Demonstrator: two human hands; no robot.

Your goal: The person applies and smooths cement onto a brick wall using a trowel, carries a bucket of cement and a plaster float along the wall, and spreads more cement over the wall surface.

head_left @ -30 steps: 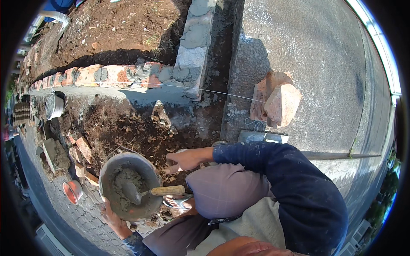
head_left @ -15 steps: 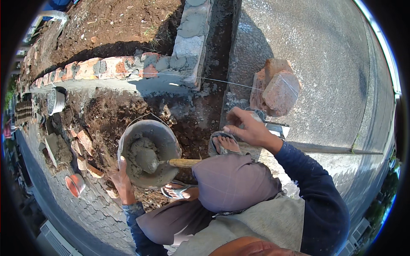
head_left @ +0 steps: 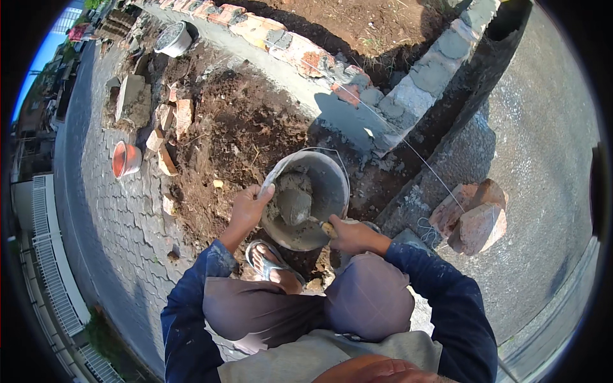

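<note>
My left hand (head_left: 250,208) grips the left rim of a worn grey bucket (head_left: 341,188) holding wet grey mortar. A trowel (head_left: 295,205) lies with its blade in the mortar, and my right hand (head_left: 354,235) is closed on its wooden handle (head_left: 329,228) at the bucket's lower right side. Beneath the bucket is loose brown soil (head_left: 223,127), with my sandaled foot (head_left: 271,265) just below it. Beyond, a low brick wall (head_left: 306,60) patched with mortar meets another at a corner. A thin string (head_left: 428,165) runs from it to stacked broken bricks (head_left: 479,226) on my right.
A red-lined pail (head_left: 128,159) stands on interlocking pavers (head_left: 150,223) at left, near brick pieces (head_left: 184,118) and a mortar-crusted slab (head_left: 131,99). A white bucket (head_left: 174,45) sits farther back. A narrow trench (head_left: 460,115) separates the wall from the concrete surface (head_left: 543,159) at right.
The view has swung leftward, showing more pavers. My right hand has moved from near the broken bricks onto the trowel handle; my left hand stays on the bucket rim.
</note>
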